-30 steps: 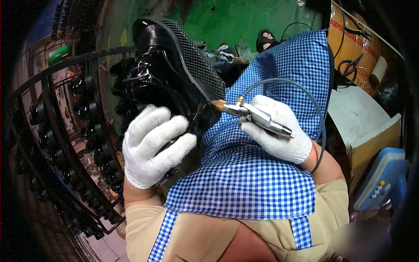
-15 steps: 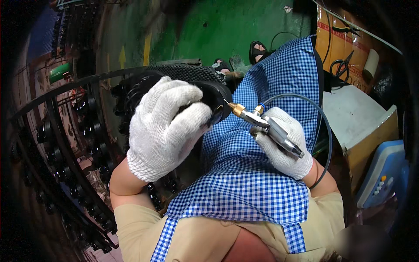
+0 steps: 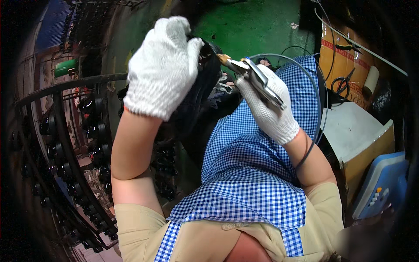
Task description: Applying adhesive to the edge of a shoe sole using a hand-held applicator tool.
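Observation:
My left hand (image 3: 163,67), in a white knit glove, is raised at the upper left with its fingers curled round a dark, glossy black piece (image 3: 212,48). Most of that piece is hidden behind the glove, so its kind is unclear. My right hand (image 3: 270,100), gloved alike, grips a small silver spray gun (image 3: 257,81). Its brass nozzle (image 3: 223,58) points left, close to the black piece; whether they touch I cannot tell. A thin grey air hose (image 3: 315,105) loops from the gun round my right forearm.
On the left stands a dark metal rack (image 3: 56,89) hung with several glossy black pieces. To the right are scissors (image 3: 342,85), pliers (image 3: 348,47), a cardboard roll (image 3: 371,81), a white-topped box (image 3: 351,131) and a blue-and-white plastic device (image 3: 379,185). A blue checked apron (image 3: 244,187) covers my lap.
Both hands have moved forward, away from my body, carrying the black piece and the spray gun. My left arm is stretched out further, and the nozzle remains near the piece.

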The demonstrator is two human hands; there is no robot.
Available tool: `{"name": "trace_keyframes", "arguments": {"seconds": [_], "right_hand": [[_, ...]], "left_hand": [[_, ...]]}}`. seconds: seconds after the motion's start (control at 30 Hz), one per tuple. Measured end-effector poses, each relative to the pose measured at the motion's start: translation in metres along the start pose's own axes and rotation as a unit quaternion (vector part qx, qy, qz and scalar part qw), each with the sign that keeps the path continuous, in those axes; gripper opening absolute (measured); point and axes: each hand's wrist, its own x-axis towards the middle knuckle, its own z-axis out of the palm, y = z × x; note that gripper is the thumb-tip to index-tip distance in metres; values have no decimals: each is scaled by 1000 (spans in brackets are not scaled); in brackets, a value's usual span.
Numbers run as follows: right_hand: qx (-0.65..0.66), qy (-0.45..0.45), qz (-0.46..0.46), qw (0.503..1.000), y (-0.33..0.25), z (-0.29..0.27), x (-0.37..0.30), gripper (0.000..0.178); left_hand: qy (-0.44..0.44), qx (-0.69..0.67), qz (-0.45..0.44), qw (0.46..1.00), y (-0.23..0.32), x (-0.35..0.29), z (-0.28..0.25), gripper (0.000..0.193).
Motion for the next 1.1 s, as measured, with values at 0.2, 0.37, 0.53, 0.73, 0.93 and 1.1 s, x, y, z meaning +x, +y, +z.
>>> {"name": "trace_keyframes", "arguments": {"seconds": [0.2, 0.37, 0.53, 0.73, 0.93, 1.1], "right_hand": [[50, -11, 45, 998, 3, 31, -6, 14], [54, -55, 35, 996, -3, 35, -23, 18], [26, -113, 24, 993, -9, 18, -40, 26], [-27, -178, 28, 983, -18, 4, -59, 24], [-63, -202, 29, 977, -34, -7, -74, 18], [-112, -243, 38, 963, -34, -30, -80, 15]], "left_hand": [[-77, 31, -64, 994, -40, 13, -7, 49], [14, -228, -233, 945, -78, -45, -29, 56], [-34, -405, -418, 812, -73, -156, -25, 36], [-72, -452, -330, 826, -41, -233, 7, 51], [-103, -387, -137, 906, -28, -220, -12, 47], [-74, -192, 103, 973, -16, -168, 1, 45]]}}
